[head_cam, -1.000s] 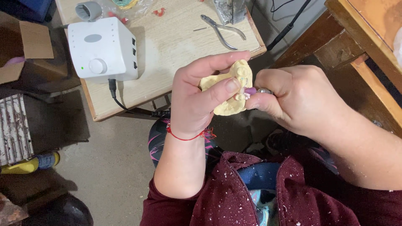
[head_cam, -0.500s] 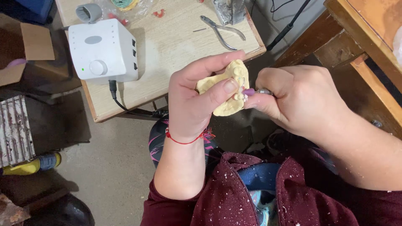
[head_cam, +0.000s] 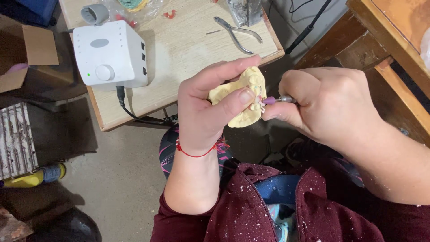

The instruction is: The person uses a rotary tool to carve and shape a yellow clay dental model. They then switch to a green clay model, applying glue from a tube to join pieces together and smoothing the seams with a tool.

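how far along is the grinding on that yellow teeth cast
Done: white dust specks the maroon sleeves, so some grinding has happened. In hand: the left hand grips the pale yellow plaster dental cast while the right hand presses a purple-tipped rotary tool against its teeth. How much remains cannot be told.

My left hand (head_cam: 204,118) grips a pale yellow, matt, chalky plaster dental cast (head_cam: 242,101). My right hand (head_cam: 327,105) holds a slim, shiny metal rotary tool with a matt purple tip (head_cam: 274,100). Behind them, a smooth white plastic control box (head_cam: 109,56) and glossy steel pliers (head_cam: 237,33) lie on a light, grainy wooden table (head_cam: 188,49). My dark red cloth sleeves (head_cam: 242,210) look dusted with white specks.
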